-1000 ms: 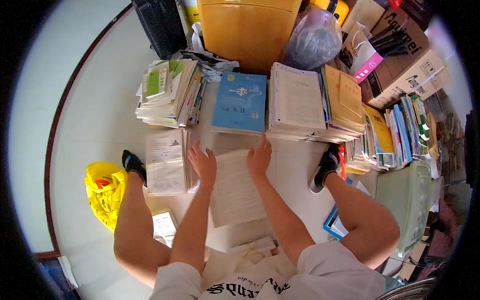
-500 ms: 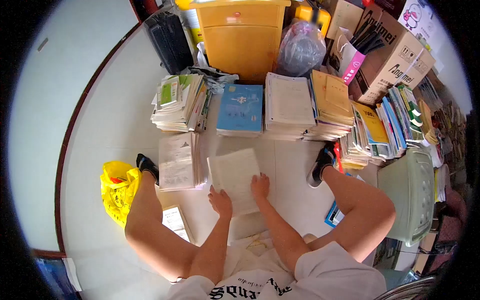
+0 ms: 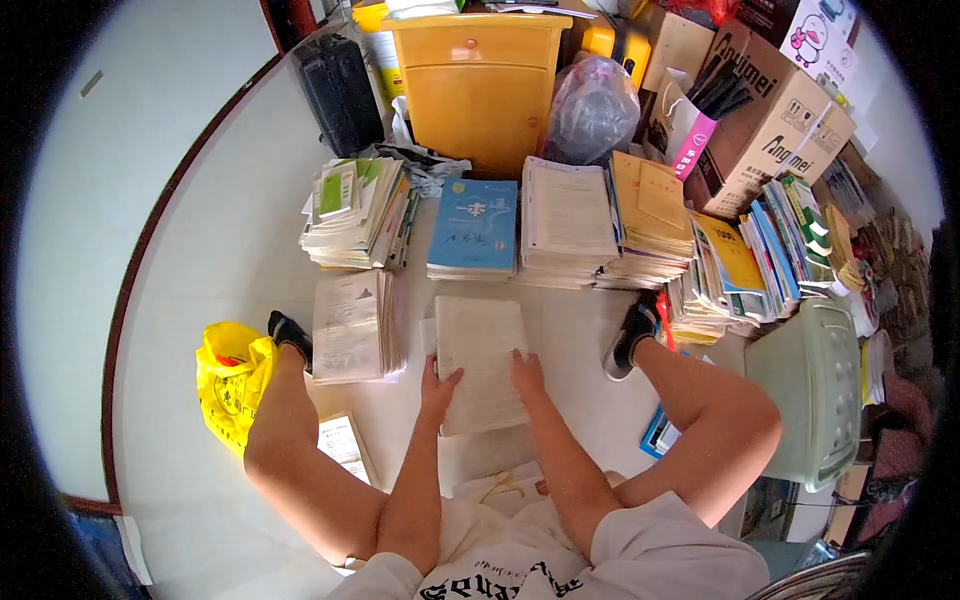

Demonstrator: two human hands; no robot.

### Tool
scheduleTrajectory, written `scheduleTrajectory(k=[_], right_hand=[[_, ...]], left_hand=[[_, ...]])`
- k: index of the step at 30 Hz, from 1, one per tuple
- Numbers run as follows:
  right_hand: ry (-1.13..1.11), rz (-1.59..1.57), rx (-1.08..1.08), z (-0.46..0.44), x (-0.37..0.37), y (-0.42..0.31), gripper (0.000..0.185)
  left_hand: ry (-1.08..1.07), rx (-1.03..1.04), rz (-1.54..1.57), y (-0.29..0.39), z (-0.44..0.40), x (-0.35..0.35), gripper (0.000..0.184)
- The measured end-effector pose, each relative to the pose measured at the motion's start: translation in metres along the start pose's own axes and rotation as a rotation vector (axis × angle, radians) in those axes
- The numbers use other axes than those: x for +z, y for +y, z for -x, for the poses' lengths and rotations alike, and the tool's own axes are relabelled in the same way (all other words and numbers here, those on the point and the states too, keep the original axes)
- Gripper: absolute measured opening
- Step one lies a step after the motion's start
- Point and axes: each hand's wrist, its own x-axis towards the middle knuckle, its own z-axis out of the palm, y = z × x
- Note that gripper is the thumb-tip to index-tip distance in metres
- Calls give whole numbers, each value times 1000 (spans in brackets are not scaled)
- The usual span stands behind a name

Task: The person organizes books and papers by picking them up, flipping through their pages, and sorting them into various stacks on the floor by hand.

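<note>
Between my legs, a stack of whitish paper sheets (image 3: 482, 365) is held by its two long sides. My left hand (image 3: 438, 388) grips the left side, thumb on top and fingers at the edge. On the opposite side my right hand (image 3: 527, 370) has its fingers closed around the edge. Whether the stack touches the floor I cannot tell. To its left stands a pile of printed papers (image 3: 350, 325). Beyond it are a pile topped by a blue book (image 3: 473, 225) and a tall pile of white papers (image 3: 568, 212).
A pile with a green booklet (image 3: 337, 190) stands at back left, brown envelopes (image 3: 655, 195) at back right. A yellow plastic bag (image 3: 235, 385) lies beside my left leg. A pale green bin (image 3: 800, 400) stands right of my right leg. Behind are a wooden cabinet (image 3: 475, 90) and a cardboard box (image 3: 775, 120).
The paper stack has straightened from a tilt and sits slightly further right. My left hand has moved up along its side, with a firmer grip. The view has shifted a little.
</note>
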Motion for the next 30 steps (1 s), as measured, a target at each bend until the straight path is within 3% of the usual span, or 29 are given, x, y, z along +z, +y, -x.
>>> scheduleTrajectory(k=[5, 7, 9, 13, 16, 19, 23, 26, 28, 30], right_hand=[[176, -279, -22, 11, -45, -50, 81], [-212, -794, -127, 3, -67, -59, 75], [-263, -750, -179, 5, -91, -69, 70], [-332, -577, -351, 43, -112, -125, 68], [-302, -438, -324, 56, -102, -143, 71], [-407, -513, -476, 34, -76, -113, 75], [-458, -420, -361, 38, -76, -95, 72], [-521, -475, -371, -4, -39, -35, 69], [-305, -502, -315, -27, -16, 4, 62], [-393, -456, -434, -34, -23, 9, 58]], left_hand=[[-226, 30, -60, 92, 8, 27, 54], [-287, 73, -67, 108, 7, 28, 54], [-252, 29, -101, 120, 6, 25, 63], [-103, 147, -82, 98, -7, 9, 55], [-47, 209, -91, 93, -11, -4, 56], [-45, 72, -107, 93, 0, -13, 61], [-69, 27, -136, 56, -10, -19, 59], [-39, -18, -154, 19, -11, -25, 58], [5, 228, -312, 8, -4, -22, 38], [-32, 259, -203, -28, -17, -30, 35]])
